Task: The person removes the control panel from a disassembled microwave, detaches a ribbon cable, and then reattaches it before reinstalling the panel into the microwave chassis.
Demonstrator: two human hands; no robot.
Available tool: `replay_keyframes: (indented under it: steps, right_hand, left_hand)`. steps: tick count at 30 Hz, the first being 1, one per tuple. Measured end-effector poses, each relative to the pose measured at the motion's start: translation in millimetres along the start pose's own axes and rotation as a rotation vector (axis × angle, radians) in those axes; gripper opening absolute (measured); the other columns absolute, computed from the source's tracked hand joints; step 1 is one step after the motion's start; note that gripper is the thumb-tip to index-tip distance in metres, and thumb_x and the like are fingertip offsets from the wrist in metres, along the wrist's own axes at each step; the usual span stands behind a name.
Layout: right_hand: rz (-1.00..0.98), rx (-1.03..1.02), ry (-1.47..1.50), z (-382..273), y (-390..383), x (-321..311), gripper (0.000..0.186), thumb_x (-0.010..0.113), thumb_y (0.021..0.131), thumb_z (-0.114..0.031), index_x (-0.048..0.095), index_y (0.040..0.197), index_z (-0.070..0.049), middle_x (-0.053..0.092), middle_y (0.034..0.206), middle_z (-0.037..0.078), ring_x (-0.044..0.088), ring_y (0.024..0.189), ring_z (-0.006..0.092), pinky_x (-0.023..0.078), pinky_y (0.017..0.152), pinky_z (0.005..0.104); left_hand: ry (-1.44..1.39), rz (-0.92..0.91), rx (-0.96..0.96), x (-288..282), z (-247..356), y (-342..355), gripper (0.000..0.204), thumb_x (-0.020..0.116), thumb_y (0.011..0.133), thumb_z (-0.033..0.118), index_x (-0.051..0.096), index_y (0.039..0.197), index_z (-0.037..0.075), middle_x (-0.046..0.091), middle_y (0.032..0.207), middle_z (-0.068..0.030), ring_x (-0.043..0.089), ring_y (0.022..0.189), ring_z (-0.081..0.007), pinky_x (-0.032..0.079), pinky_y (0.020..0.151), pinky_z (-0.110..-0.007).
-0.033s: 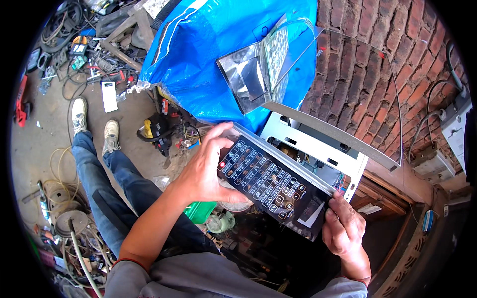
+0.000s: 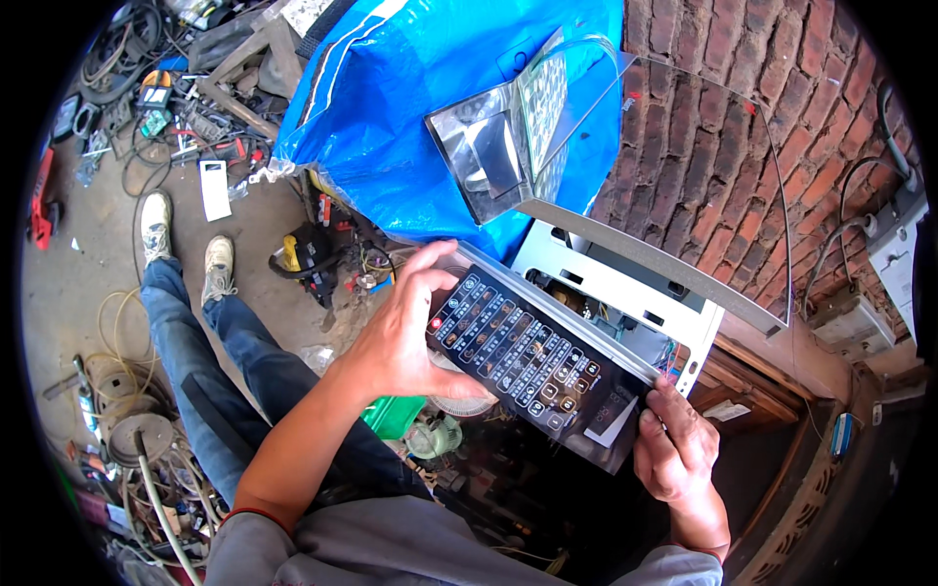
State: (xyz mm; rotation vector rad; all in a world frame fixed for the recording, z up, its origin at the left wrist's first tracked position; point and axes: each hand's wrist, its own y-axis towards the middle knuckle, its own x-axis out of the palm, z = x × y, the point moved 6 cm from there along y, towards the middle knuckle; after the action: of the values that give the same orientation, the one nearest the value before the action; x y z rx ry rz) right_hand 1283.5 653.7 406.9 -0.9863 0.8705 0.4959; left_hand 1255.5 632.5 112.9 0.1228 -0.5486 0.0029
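A black microwave control panel (image 2: 532, 366) with rows of printed touch keys and a small display window lies tilted across the space in front of me. Its left end is gripped by my left hand (image 2: 405, 332), fingers over the far edge and thumb along the near edge. At the other end, my right hand (image 2: 674, 444) pinches the right-hand edge, its fingers curled. A pale rim runs along the panel's far side. Just beyond stands an opened white appliance housing (image 2: 699, 337), with wires (image 2: 667, 356) and inner parts showing. The panel's back is hidden.
A blue tarp sack (image 2: 381, 127) stands behind, bearing a shiny folded metal piece (image 2: 479, 151). A clear sheet (image 2: 713, 176) leans near the brick wall (image 2: 821, 117). Tools, cables and scrap cover the floor at left. A green container (image 2: 393, 417) sits below the panel.
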Motion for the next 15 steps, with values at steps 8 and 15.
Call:
replay_keyframes:
  steps: [8,15]
  right_hand:
    - [0.017,0.02,-0.017,3.3,-0.1,4.8,0.02,0.071,0.073,0.01,0.064,0.089,0.001,0.066,0.096,0.017,0.071,0.091,0.0347,0.061,0.069,0.0349]
    - [-0.004,0.029,-0.017,7.4,-0.5,5.5,0.021,0.071,0.074,0.008,0.063,0.091,0.001,0.066,0.097,0.019,0.071,0.093,0.0347,0.06,0.068,0.0354]
  left_hand:
    - [0.039,0.013,0.013,-0.5,-1.0,0.9,0.102,0.094,0.049,0.041,0.037,0.124,0.002,0.033,0.146,-0.0277,0.041,0.132,-0.043,0.04,0.104,-0.05]
    - [-0.019,0.024,-0.025,2.7,-2.9,0.0,0.1,0.095,0.049,0.042,0.039,0.122,0.001,0.034,0.146,-0.0253,0.042,0.13,-0.0436,0.044,0.101,-0.047]
